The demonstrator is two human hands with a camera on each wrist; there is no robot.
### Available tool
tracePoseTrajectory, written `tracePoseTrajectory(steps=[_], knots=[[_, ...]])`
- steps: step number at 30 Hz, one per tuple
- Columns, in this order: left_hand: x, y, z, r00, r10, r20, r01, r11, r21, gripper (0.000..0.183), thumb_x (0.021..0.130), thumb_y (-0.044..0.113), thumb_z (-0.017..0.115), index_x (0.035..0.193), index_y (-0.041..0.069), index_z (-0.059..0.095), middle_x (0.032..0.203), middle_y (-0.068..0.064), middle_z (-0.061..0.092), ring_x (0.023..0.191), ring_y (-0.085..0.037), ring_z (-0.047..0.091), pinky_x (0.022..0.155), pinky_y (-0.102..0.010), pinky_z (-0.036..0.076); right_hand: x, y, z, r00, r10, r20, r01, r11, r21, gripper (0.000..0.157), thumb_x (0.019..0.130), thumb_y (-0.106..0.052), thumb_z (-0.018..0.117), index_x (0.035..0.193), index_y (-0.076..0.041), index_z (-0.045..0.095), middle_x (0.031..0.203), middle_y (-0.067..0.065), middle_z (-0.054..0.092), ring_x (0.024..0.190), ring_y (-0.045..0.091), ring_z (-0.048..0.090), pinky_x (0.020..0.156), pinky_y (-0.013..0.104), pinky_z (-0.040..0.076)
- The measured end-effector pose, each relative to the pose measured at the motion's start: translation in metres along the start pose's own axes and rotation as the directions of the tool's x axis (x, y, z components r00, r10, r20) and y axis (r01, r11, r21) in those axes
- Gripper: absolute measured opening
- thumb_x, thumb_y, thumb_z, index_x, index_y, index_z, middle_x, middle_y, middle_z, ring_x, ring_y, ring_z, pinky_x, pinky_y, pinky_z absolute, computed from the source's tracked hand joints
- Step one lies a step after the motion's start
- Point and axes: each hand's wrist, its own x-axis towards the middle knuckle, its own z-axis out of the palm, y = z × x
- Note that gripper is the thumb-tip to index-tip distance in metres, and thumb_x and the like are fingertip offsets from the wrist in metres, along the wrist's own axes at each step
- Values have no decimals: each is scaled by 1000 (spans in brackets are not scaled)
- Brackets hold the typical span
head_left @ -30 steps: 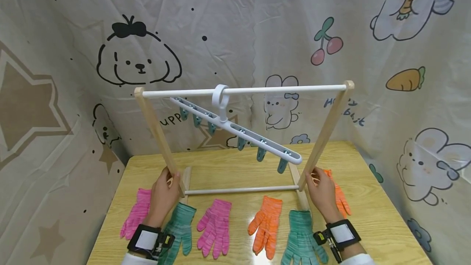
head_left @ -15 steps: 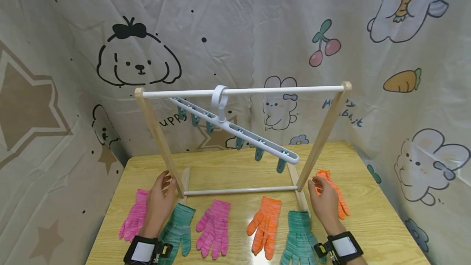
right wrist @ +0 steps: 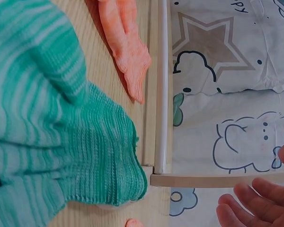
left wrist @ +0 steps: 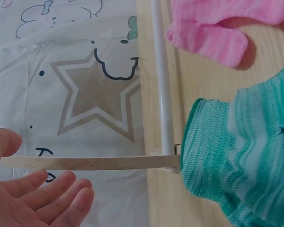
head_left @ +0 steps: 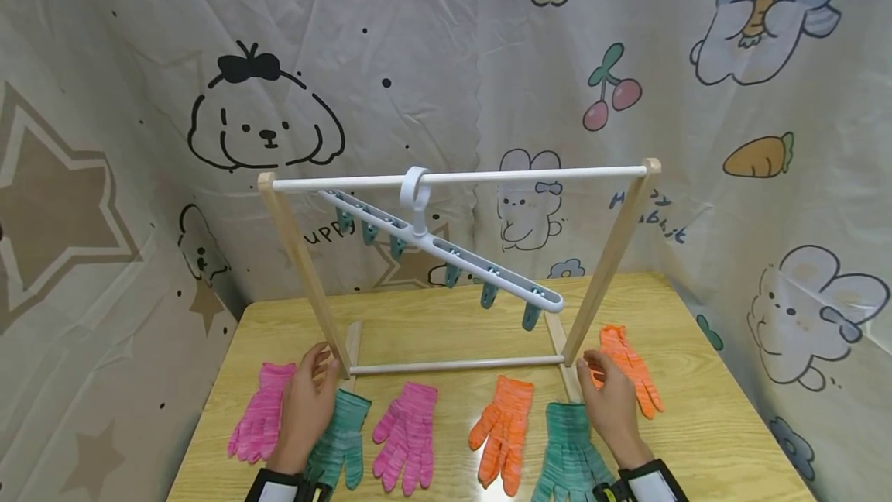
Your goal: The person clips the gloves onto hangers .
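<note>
**Printed curtain (head_left: 425, 118), wood-grain table (head_left: 711, 424): rack (head_left: 300, 262) upright, left hand (head_left: 310, 401) and right hand (head_left: 610, 400) loose beside it**

Head view: we have the rack standing on the table, wooden posts each side, white top rod (head_left: 523, 176) and lower rod (head_left: 456, 366) between them. White hanger (head_left: 428, 241) hooked over the top rod, a bit left of centre; its bar runs aslant, near end to the right, six grey-green clips (head_left: 453, 276) pointing down.

Gloves along the front, left to right: pink glove (head_left: 258, 423), teal glove (head_left: 344, 436), second pink glove (head_left: 407, 436), orange glove (head_left: 503, 436), second teal glove (head_left: 567, 448). Second orange glove (head_left: 636, 376) lies farther back, right of the right post. Left hand partly covers the outer pink one; right hand overlaps the far orange one. Both hands sit low, just beside the posts. Fingers slightly bent, holding nothing; we can't call contact.

Left wrist view: we see thumb well apart from fingers, post running across between them. Teal cuff right at the post's lower end, pink glove above.

Right wrist view: same picture, thumb and fingers wide, only partly in frame. Teal cuff by the post's foot, orange glove above.
</note>
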Motion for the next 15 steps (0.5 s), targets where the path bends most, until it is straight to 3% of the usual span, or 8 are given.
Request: tracePoseTrajectory(steps=[4, 9, 15], knots=[[-6, -1, 3, 1000, -16, -12, 16, 1000, 0, 46, 96, 24, 51, 134, 0, 47, 125, -24, 57, 110, -37, 57, 84, -48, 51, -4, -1, 1, 1000, -4, 15, 4, 1000, 8, 30, 89, -23, 61, 107, 1, 66, 98, 17, 69, 87, 32, 65, 72, 48, 54], [-12, -1, 6, 999, 8, -43, -7, 1000, 21, 42, 94, 21, 54, 130, -1, 51, 120, -23, 60, 106, -35, 60, 81, -46, 52, -10, -2, 2, 999, -9, 44, 9, 1000, 9, 30, 89, -24, 62, 106, 1, 66, 97, 17, 69, 89, 32, 64, 72, 48, 54], [-19, 1, 8, 1000, -1, 8, 0, 998, 57, 43, 96, 27, 52, 130, 1, 52, 118, -21, 62, 105, -34, 61, 82, -46, 52, -20, -6, 4, 994, 34, 104, -34, 999, 1, 31, 90, -25, 61, 108, -1, 66, 99, 14, 69, 91, 28, 64, 74, 45, 54]])
